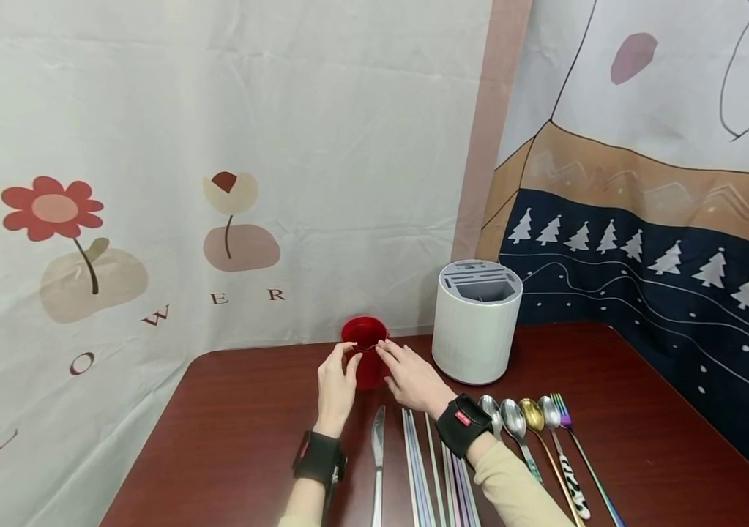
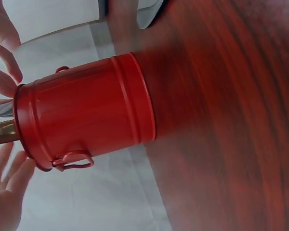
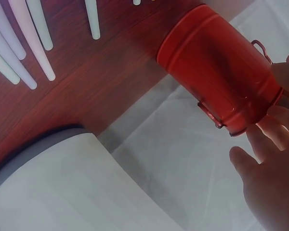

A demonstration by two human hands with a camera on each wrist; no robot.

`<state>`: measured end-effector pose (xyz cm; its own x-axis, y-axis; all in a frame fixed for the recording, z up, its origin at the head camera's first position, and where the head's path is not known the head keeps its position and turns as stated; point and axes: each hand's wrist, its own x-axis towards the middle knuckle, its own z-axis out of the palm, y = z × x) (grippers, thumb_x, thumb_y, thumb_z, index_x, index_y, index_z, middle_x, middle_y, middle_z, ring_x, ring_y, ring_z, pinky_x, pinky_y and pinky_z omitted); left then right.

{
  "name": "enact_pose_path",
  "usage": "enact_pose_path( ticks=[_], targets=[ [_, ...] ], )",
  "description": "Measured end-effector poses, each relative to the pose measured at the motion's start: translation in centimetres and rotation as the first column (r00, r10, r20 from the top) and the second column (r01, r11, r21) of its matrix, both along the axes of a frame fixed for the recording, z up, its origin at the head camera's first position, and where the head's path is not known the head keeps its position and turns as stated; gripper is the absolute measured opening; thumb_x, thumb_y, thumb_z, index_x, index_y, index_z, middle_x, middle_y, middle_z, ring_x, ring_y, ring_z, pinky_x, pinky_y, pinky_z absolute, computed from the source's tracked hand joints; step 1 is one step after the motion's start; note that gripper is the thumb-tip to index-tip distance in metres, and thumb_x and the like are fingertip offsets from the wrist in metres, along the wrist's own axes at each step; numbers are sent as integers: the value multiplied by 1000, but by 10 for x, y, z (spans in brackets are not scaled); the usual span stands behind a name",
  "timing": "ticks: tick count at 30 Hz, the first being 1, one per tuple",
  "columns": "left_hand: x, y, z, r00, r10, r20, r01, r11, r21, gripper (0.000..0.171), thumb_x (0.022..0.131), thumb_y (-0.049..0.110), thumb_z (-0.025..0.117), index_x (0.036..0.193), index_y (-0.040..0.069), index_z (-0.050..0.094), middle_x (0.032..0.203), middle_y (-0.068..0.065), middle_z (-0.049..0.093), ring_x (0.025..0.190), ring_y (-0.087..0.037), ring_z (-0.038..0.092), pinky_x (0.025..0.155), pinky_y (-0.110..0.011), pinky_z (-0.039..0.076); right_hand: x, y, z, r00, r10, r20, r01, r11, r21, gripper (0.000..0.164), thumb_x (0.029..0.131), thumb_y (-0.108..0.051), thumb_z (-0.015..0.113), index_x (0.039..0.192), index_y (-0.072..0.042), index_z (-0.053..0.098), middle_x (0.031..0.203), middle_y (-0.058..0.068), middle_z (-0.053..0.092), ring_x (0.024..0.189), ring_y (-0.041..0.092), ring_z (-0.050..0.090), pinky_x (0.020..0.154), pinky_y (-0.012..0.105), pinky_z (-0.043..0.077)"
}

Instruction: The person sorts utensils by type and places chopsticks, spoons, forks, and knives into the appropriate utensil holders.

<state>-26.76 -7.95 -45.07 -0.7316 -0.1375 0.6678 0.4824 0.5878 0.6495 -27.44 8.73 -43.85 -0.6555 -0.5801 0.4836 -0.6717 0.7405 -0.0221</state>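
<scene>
A red cup point(image 2: 89, 108) stands upright near the back edge of the tabletop point(image 1: 242, 424), its long axis vertical, mouth upward, with small loops on its sides. It lies straight ahead of the person, at the fingertips of both hands: the left hand point(image 1: 337, 388) at the near left of the mouth, the right hand point(image 1: 415, 380) at the right. Neither is clearly nearer.

The left grip is apart, thumb and forefinger spaced at the rim. The right grip is apart too, its fingers fairly straight and spread, tips at the rim. In the left wrist view a gold piece point(image 2: 4, 132) and a silver piece point(image 2: 1, 109) show at the mouth; what they are, and whether fingers touch them, cannot be told.

Just right of the cup, apart from it, stands a white holder point(image 1: 477, 340) with a grey slotted top. Nearer the person, a knife point(image 1: 378, 439) lies between the forearms, blade end toward the cup. To its right come pale chopsticks point(image 1: 419, 468), partly under the right arm, then spoons point(image 1: 513, 421) and a fork point(image 1: 583, 455), handles toward the person.

The tabletop is dark red-brown wood. Behind it hangs a pale cloth point(image 1: 361, 146) with printed flowers; at the right, a navy cloth point(image 1: 618, 293) shows white trees.
</scene>
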Motion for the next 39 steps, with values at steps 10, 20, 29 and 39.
enact_pose_path(
  ticks=[10, 20, 29, 39],
  targets=[
    [24, 6, -6, 981, 110, 163, -103, 993, -49, 27, 85, 3, 66, 110, -2, 57, 99, -18, 65, 88, -32, 64, 76, -45, 53, 0, 1, -1, 1000, -25, 13, 25, 1000, 15, 52, 84, -15, 68, 130, 3, 54, 136, 17, 54, 128, 30, 51, 105, 47, 42],
    [60, 22, -14, 878, 217, 428, -114, 960, -255, 30, 74, 2, 70, 98, -5, 53, 85, -22, 60, 74, -41, 62, 58, -49, 51, 2, 0, 3, 996, -47, 78, 44, 998, 38, 54, 86, -15, 66, 135, 1, 50, 140, 15, 51, 130, 28, 50, 107, 44, 41],
    [78, 35, -18, 790, 224, 571, 1, 930, -367, 38, 64, 2, 74, 93, -11, 53, 79, -25, 58, 70, -44, 62, 59, -52, 52, 1, 0, 1, 996, -26, 82, 24, 999, 24, 55, 85, -14, 67, 135, 2, 49, 140, 15, 51, 129, 29, 50, 107, 44, 41],
    [81, 48, -21, 803, 200, 561, 46, 918, -393, 23, 62, -4, 72, 78, -9, 56, 70, -20, 55, 64, -38, 61, 54, -46, 52, 2, 1, 1, 998, -19, 62, 18, 999, 27, 56, 85, -15, 67, 136, 1, 49, 141, 15, 50, 129, 29, 50, 107, 43, 41]
  ],
)
